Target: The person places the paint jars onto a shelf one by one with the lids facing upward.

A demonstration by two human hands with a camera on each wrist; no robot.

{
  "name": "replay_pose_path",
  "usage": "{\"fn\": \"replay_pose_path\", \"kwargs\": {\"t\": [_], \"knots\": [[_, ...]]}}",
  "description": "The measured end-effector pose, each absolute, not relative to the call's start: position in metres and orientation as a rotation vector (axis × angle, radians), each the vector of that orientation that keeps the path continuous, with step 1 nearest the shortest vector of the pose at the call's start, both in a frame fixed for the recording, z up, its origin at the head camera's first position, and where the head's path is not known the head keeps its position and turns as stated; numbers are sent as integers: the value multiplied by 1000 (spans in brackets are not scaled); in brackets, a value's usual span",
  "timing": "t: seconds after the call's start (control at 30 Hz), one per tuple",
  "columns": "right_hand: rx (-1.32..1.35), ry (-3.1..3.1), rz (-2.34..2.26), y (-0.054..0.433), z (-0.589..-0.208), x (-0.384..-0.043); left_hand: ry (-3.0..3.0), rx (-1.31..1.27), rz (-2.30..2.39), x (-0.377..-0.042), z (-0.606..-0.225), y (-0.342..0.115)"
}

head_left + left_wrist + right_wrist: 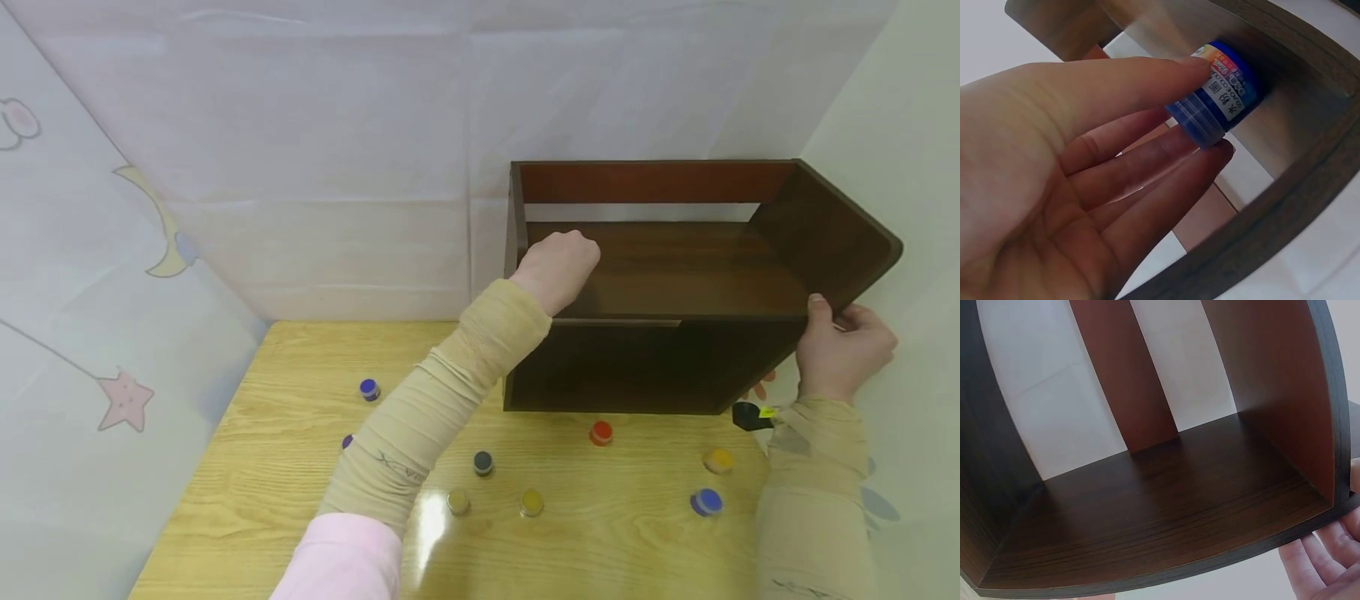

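Observation:
My left hand [559, 265] reaches over the left end of a dark brown wooden shelf [690, 275]. In the left wrist view its thumb and fingers pinch a small blue paint jar [1229, 87] with a printed label, right at the dark board. The hand itself hides the jar in the head view. At the shelf's right end, my right hand [846, 350] grips the front edge, thumb on top; in the right wrist view its fingers [1329, 556] show beneath the board.
Several small paint jars lie scattered over the wooden table [300, 367], including a red jar [601, 432], a dark jar [483, 462] and a blue jar [707, 502]. A black object [748, 416] with a yellow tag sits near my right wrist. White wall covering [337, 167] stands behind.

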State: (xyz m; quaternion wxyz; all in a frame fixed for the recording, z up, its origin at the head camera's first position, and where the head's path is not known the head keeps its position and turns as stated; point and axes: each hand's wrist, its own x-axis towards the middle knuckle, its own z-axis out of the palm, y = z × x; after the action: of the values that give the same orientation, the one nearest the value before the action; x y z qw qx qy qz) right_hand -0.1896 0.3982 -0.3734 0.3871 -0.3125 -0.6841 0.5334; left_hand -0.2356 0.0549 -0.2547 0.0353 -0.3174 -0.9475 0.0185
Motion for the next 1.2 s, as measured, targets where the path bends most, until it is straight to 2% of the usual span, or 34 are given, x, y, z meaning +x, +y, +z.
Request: {"fn": "replay_pose_path", "kwargs": {"t": [0.23, 0.53, 0.9, 1.2], "knots": [[-788, -1752, 1366, 403, -379, -194, -2939, -948, -6, -236, -252, 55], [-784, -1737, 1353, 405, -378, -194, -2788, -984, -180, -230, -210, 40], [-800, -1727, 1374, 407, -379, -195, -2533, -847, -460, -218, -186, -11], [-785, -1716, 1395, 406, -374, -194, -2352, -759, -675, -212, -194, -71]]}}
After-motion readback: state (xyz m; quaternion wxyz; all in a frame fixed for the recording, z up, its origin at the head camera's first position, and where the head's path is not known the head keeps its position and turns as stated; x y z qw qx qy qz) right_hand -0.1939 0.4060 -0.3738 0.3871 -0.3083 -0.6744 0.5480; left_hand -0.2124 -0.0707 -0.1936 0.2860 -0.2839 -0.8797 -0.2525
